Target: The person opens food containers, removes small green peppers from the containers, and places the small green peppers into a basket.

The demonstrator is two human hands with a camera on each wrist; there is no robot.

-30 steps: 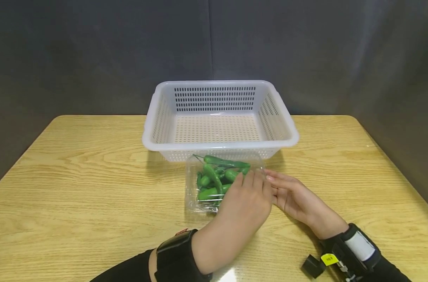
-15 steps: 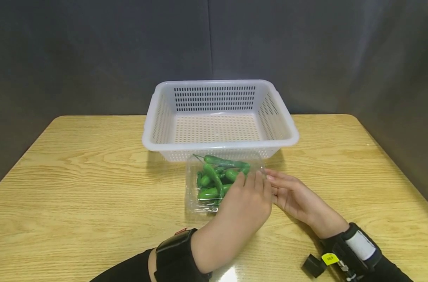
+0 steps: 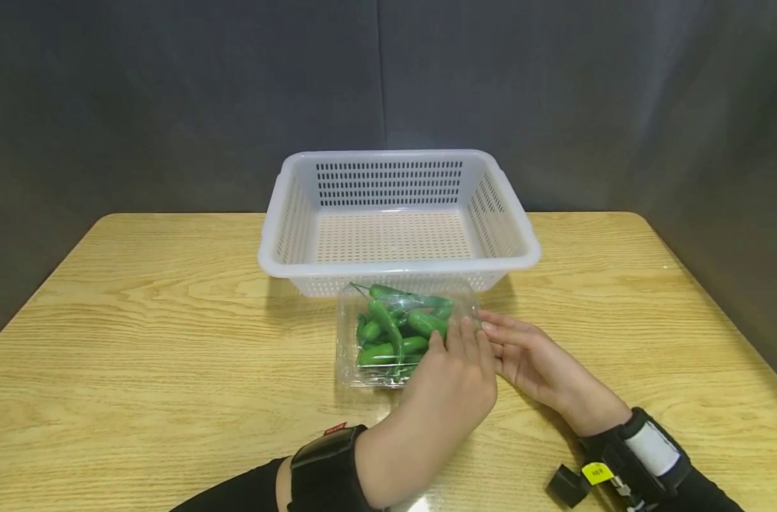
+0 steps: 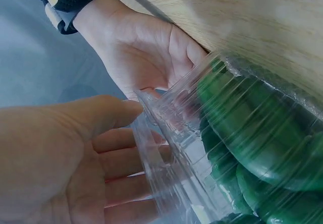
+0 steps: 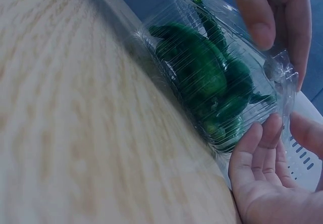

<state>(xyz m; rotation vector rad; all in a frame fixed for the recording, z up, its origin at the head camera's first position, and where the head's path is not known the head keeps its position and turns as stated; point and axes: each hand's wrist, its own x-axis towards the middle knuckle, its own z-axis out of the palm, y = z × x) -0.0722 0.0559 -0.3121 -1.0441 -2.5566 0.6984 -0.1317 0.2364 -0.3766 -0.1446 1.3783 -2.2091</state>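
A clear plastic clamshell container (image 3: 348,355) stands on the table in the head view, its lid down over several green chili peppers (image 3: 388,352). My left hand (image 3: 455,377) reaches across its right front part, fingers over the lid. In the left wrist view the left thumb (image 4: 113,114) meets the lid's edge, and the fingers show on the other side of the clear plastic. My right hand (image 3: 542,370) is at the container's right side. In the right wrist view its fingertips (image 5: 270,128) press under the rim while the thumb lies at the outer edge, pinching it.
Right behind the container stands a white perforated plastic basket (image 3: 398,267) with nothing in it. Both are on a wooden table (image 3: 151,320). A dark curtain (image 3: 190,107) closes off the back.
My left hand has slid slightly to the right and toward me, uncovering more of the peppers. The right hand and the container stay almost where they were.
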